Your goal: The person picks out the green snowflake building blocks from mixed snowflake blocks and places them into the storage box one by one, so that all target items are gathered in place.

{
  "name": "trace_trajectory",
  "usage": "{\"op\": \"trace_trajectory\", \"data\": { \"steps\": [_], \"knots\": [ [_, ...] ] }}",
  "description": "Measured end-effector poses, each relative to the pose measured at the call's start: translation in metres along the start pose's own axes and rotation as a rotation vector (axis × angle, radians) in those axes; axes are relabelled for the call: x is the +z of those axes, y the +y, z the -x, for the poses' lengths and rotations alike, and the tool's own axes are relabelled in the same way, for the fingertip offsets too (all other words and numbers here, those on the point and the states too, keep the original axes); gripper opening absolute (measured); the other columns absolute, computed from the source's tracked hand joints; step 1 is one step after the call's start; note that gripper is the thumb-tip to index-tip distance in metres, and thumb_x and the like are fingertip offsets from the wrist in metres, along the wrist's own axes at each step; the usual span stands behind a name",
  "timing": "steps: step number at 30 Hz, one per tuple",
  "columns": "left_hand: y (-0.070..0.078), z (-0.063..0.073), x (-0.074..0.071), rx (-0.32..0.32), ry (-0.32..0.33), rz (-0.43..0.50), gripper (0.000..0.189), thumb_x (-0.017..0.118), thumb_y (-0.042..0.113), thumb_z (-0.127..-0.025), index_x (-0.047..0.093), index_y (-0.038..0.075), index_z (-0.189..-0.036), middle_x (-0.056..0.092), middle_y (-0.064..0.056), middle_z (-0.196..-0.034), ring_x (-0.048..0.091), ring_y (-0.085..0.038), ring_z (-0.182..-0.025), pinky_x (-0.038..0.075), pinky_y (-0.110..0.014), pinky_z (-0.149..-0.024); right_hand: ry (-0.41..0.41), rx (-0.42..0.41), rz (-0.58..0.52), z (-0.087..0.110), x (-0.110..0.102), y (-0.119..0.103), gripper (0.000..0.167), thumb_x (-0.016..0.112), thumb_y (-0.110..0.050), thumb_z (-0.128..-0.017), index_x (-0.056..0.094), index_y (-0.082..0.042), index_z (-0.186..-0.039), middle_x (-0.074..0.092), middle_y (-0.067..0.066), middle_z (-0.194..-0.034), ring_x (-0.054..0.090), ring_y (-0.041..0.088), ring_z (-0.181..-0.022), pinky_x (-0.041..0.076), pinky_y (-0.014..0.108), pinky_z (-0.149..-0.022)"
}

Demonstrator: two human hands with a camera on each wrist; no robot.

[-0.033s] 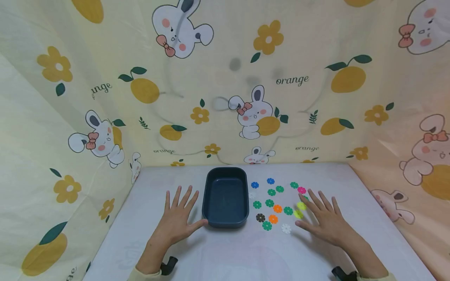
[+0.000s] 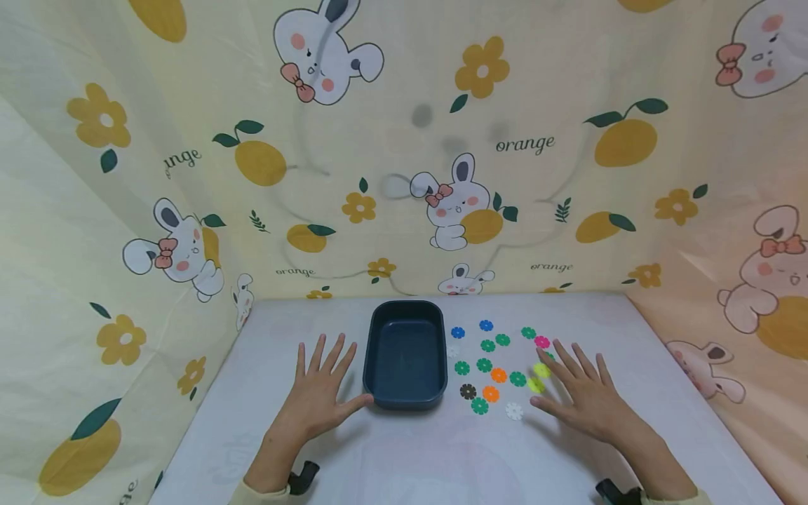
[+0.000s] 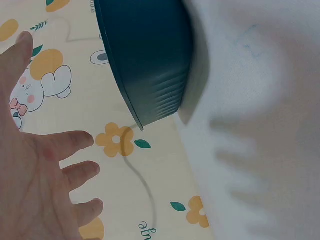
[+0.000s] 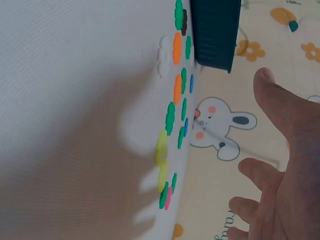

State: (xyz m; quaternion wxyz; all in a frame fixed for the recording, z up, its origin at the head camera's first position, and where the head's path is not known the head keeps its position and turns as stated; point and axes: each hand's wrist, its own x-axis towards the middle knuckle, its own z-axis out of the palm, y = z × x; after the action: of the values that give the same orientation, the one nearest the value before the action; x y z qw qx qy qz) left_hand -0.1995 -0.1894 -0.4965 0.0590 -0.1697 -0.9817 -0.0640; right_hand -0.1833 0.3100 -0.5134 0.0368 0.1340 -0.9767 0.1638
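Observation:
A dark blue rectangular tub point(image 2: 406, 403) stands in the middle of the white table, its inside bare. To its right lie several flat flower-shaped discs, among them a green disc point(image 2: 480, 406), an orange disc point(image 2: 490, 394), a black disc point(image 2: 468, 391), a white disc point(image 2: 514, 411) and a blue disc point(image 2: 486, 325). My left hand point(image 2: 318, 396) hovers left of the tub with fingers spread, thumb tip near the tub's front corner. Fingers also spread, my right hand point(image 2: 587, 400) is held over the right side of the discs and partly hides a green one. Neither hand holds anything.
The white table point(image 2: 404, 463) ends at the back against a hanging cloth point(image 2: 391, 119) printed with rabbits and oranges, which also rises along both sides. A black strap piece point(image 2: 304, 478) shows at the left wrist, and another black piece point(image 2: 615, 492) at the right.

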Motion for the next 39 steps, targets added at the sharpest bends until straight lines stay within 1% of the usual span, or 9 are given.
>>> {"op": "trace_trajectory", "data": {
  "steps": [8,10,14,19,26,30,34,37,39],
  "knots": [
    [0.003,-0.003,0.006,0.007,-0.055,0.031,0.107,0.059,0.081,-0.092,0.029,0.016,-0.172,0.015,-0.011,-0.180,0.001,-0.041,-0.166,-0.009,-0.069,-0.129,0.010,-0.012,-0.020,-0.003,0.005,-0.001,0.095,0.072,-0.066,-0.093,0.040,-0.016,-0.167,0.024,0.025,-0.175,0.010,0.054,-0.161,-0.020,0.068,-0.125],
    [0.004,-0.005,0.008,0.015,-0.062,0.035,0.109,0.058,0.082,-0.092,0.028,0.015,-0.172,0.015,-0.011,-0.180,0.001,-0.040,-0.166,-0.007,-0.069,-0.130,0.012,-0.023,-0.036,-0.004,0.007,-0.002,0.094,0.074,-0.064,-0.093,0.041,-0.016,-0.167,0.025,0.025,-0.174,0.012,0.054,-0.160,-0.019,0.066,-0.126],
    [0.006,-0.007,0.013,0.040,-0.061,0.059,0.112,0.056,0.085,-0.091,0.026,0.013,-0.172,0.013,-0.010,-0.180,0.004,-0.039,-0.166,-0.002,-0.068,-0.131,0.032,-0.071,-0.066,-0.008,0.013,-0.007,0.092,0.078,-0.060,-0.091,0.045,-0.015,-0.164,0.032,0.027,-0.171,0.020,0.055,-0.158,-0.012,0.067,-0.129],
    [0.010,-0.009,0.019,0.058,-0.066,0.100,0.116,0.055,0.086,-0.091,0.024,0.011,-0.172,0.013,-0.010,-0.180,0.006,-0.038,-0.166,0.000,-0.067,-0.131,0.020,-0.121,-0.091,-0.013,0.022,-0.016,0.091,0.081,-0.059,-0.089,0.047,-0.016,-0.163,0.034,0.024,-0.170,0.028,0.052,-0.155,0.005,0.074,-0.128],
    [0.014,-0.015,0.027,0.076,-0.075,0.123,0.118,0.056,0.086,-0.091,0.019,0.009,-0.173,0.011,-0.010,-0.180,0.005,-0.035,-0.167,-0.001,-0.063,-0.133,-0.003,-0.138,-0.101,-0.022,0.035,-0.031,0.090,0.085,-0.057,-0.087,0.051,-0.016,-0.160,0.045,0.022,-0.163,0.042,0.050,-0.147,0.031,0.080,-0.116],
    [0.017,-0.019,0.029,0.088,-0.079,0.130,0.120,0.056,0.085,-0.091,0.017,0.006,-0.172,0.011,-0.012,-0.180,0.005,-0.033,-0.167,0.000,-0.062,-0.133,-0.008,-0.146,-0.114,-0.028,0.044,-0.040,0.085,0.088,-0.055,-0.085,0.059,-0.014,-0.153,0.056,0.018,-0.152,0.052,0.045,-0.137,0.044,0.075,-0.110],
    [0.019,-0.023,0.031,0.094,-0.084,0.129,0.121,0.055,0.086,-0.091,0.015,0.005,-0.172,0.010,-0.013,-0.180,0.004,-0.030,-0.167,0.001,-0.060,-0.134,0.014,-0.193,-0.163,-0.033,0.053,-0.044,0.074,0.092,-0.048,-0.084,0.067,-0.013,-0.143,0.062,0.009,-0.136,0.058,0.033,-0.123,0.055,0.063,-0.103],
    [0.021,-0.026,0.032,0.097,-0.094,0.138,0.123,0.055,0.086,-0.091,0.014,0.004,-0.172,0.010,-0.014,-0.180,0.004,-0.031,-0.167,0.003,-0.060,-0.134,0.015,-0.233,-0.200,-0.035,0.057,-0.046,0.061,0.093,-0.041,-0.085,0.071,-0.014,-0.134,0.063,0.004,-0.124,0.059,0.026,-0.112,0.058,0.053,-0.094],
    [0.023,-0.026,0.032,0.098,-0.102,0.155,0.123,0.056,0.086,-0.091,0.014,0.003,-0.172,0.010,-0.015,-0.180,0.005,-0.031,-0.167,0.003,-0.060,-0.134,-0.006,-0.227,-0.227,-0.036,0.060,-0.048,0.052,0.093,-0.038,-0.085,0.073,-0.014,-0.127,0.063,0.000,-0.118,0.058,0.022,-0.107,0.058,0.046,-0.090]
  ]
}}
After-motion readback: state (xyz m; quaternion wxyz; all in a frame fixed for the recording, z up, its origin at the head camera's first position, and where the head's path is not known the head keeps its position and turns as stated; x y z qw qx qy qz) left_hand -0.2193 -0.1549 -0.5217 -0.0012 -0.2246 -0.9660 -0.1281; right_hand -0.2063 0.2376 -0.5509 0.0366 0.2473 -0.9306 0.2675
